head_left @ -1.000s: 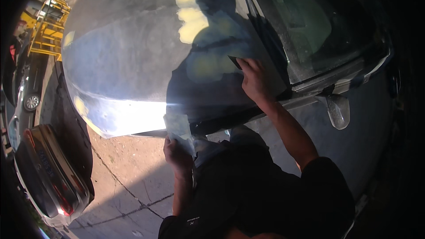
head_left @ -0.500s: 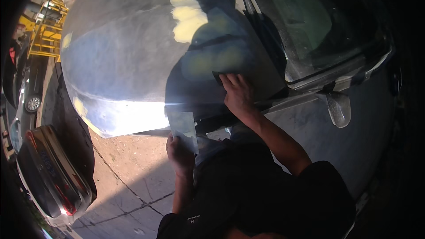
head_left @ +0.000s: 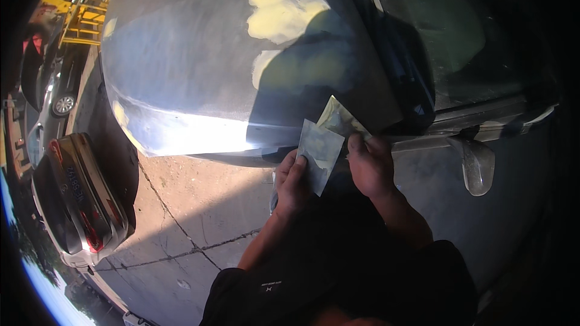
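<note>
My left hand grips a thin grey rectangular sheet with pale smears, thumb across its edge. My right hand pinches a second thin sheet with a yellowish coating, tilted just beside and partly behind the first. Both hands are held over the near edge of a car's matte grey hood. Pale yellow patches mark the hood beyond them, some lying in my body's shadow.
A windshield and side mirror are at the right. Parked cars stand on the left, one silver and black, one dark. A yellow metal frame is at upper left, above sunlit, cracked concrete pavement.
My right hand has left the patched hood surface and come down beside my left hand, its sheet now raised. The left hand has shifted right and up. The view has shifted slightly.
</note>
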`<action>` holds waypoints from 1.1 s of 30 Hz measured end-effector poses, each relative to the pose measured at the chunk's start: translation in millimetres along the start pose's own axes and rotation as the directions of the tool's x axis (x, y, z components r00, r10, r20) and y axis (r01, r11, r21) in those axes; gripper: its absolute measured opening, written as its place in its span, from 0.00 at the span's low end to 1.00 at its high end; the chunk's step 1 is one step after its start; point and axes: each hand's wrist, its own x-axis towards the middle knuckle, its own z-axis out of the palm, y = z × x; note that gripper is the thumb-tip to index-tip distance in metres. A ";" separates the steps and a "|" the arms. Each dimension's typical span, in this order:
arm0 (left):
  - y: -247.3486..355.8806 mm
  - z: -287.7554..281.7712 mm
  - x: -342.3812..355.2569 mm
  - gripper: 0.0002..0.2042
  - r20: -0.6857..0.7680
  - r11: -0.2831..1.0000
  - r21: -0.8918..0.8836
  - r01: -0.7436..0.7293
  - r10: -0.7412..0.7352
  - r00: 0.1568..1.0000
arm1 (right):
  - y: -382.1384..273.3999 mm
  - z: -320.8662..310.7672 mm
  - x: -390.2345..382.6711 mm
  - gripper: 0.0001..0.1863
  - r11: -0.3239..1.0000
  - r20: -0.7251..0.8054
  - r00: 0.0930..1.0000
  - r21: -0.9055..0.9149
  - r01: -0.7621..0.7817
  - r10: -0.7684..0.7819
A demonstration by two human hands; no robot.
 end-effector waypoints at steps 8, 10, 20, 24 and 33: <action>-26.2 17.6 -0.2 0.19 0.015 0.999 0.041 -0.005 0.005 1.000 | -11.8 -60.9 -13.5 0.21 0.938 0.232 0.973 -0.342 0.060 0.022; -28.6 28.6 -0.6 0.19 -0.001 0.999 0.040 -0.005 0.005 1.000 | -12.0 -70.9 -14.6 0.21 0.920 0.264 0.965 -0.379 0.097 0.007; -49.5 40.7 4.2 0.18 0.117 0.999 0.018 0.041 -0.043 0.992 | -18.1 -107.6 -3.9 0.20 0.943 -0.003 0.999 -0.329 -0.045 0.047; -65.9 52.5 7.0 0.15 0.252 0.965 0.095 0.243 -0.260 0.932 | -24.6 -131.7 40.6 0.25 0.851 0.233 0.955 0.448 -0.275 0.186; -63.0 59.8 2.9 0.19 0.124 0.967 0.061 0.247 -0.253 0.959 | 25.1 -146.0 -18.8 0.24 0.894 0.103 0.888 -0.074 -0.442 0.448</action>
